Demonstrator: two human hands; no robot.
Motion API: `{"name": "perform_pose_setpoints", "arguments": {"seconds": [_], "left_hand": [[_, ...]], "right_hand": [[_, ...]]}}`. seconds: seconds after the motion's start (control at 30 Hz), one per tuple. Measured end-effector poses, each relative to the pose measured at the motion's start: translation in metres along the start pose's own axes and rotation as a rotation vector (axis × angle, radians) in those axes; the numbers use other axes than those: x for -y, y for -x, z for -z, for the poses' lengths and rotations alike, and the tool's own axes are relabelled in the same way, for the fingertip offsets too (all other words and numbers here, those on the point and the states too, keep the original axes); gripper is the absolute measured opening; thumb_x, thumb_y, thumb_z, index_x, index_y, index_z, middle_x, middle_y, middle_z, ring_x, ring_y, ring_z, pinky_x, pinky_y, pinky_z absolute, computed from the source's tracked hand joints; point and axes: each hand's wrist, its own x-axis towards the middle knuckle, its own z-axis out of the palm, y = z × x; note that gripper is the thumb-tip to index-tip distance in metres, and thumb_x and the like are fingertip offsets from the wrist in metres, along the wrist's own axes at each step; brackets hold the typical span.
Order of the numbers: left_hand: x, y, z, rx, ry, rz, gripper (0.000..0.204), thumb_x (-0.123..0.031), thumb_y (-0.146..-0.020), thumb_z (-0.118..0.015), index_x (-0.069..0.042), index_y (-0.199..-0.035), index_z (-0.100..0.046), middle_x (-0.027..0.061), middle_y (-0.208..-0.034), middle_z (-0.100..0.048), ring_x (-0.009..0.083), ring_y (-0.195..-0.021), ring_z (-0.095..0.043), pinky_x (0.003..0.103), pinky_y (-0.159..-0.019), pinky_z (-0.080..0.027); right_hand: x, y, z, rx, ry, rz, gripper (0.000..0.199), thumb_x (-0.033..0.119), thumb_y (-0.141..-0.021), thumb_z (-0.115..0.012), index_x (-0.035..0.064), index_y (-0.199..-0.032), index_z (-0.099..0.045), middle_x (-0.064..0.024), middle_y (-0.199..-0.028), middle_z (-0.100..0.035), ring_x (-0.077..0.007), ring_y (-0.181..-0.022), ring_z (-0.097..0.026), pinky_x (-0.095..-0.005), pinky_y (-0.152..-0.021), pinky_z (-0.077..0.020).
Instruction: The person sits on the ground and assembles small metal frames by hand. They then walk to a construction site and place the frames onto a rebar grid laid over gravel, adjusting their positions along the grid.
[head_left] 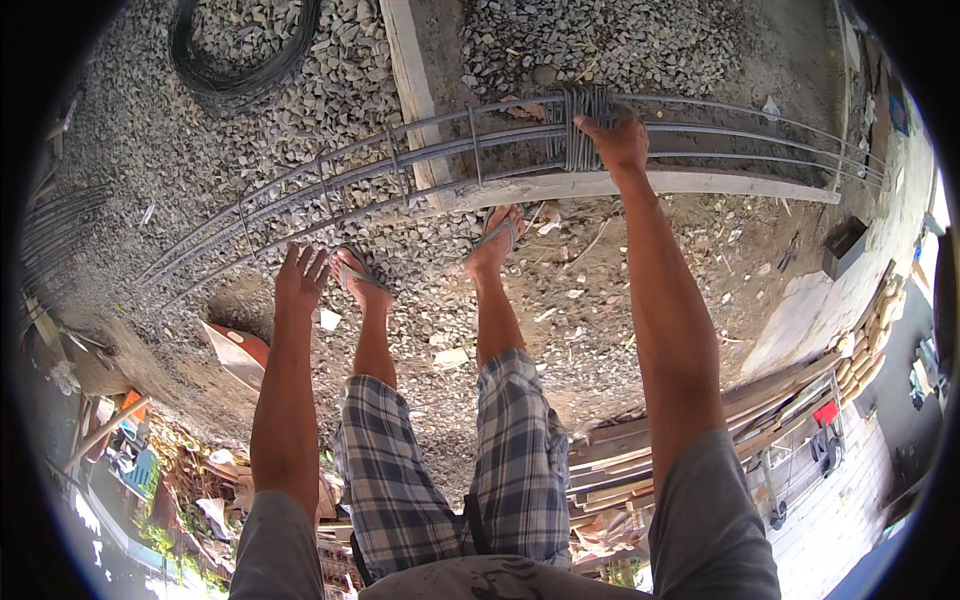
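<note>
1. Your right hand (620, 142) is closed over a bunch of stirrups (580, 128) gathered on the long rebars (400, 160), which run out to both sides of your grip.
2. Your left hand (300, 280) hangs open with fingers spread, holding nothing, well apart from the bars.
3. A wooden beam (620, 185) lies just below your right grip, and your sandalled feet (495, 240) stand on gravel nearer you.

R hand (620, 140) grips stirrup bundle (580, 128) on rebar cage (400, 160) | L hand (300, 280) open, free
</note>
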Motion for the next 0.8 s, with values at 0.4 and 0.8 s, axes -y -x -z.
{"name": "perform_pose_setpoints", "arguments": {"seconds": [0.4, 0.8], "left_hand": [[0.117, 0.188, 0.224, -0.101, -1.183, -0.147, 0.06, -0.035, -0.1, -0.055, 0.006, -0.144, -0.047, 0.0268, -0.143, -0.052, 0.0386, -0.128, -0.055, 0.044, -0.102, -0.046], [0.079, 0.273, 0.202, -0.004, -0.907, -0.079, 0.069, -0.054, -0.09, -0.065, -0.027, -0.149, -0.043, 0.0042, -0.152, -0.042, 0.0335, -0.128, -0.048, 0.058, -0.097, -0.039]], "right_hand": [[-0.174, 0.252, 0.109, 0.24, -0.142, -0.178, 0.091, 0.053, -0.079, -0.08, 0.0025, -0.146, -0.045, -0.0304, -0.139, -0.053, -0.0442, -0.135, -0.045, -0.0488, -0.111, -0.0399], [-0.339, 0.736, 0.216, 0.47, -0.148, -0.852, 0.095, 0.056, -0.066, -0.089, 0.0005, -0.136, -0.055, -0.0191, -0.11, -0.072, -0.0278, -0.089, -0.074, -0.0375, -0.083, -0.058]]}}
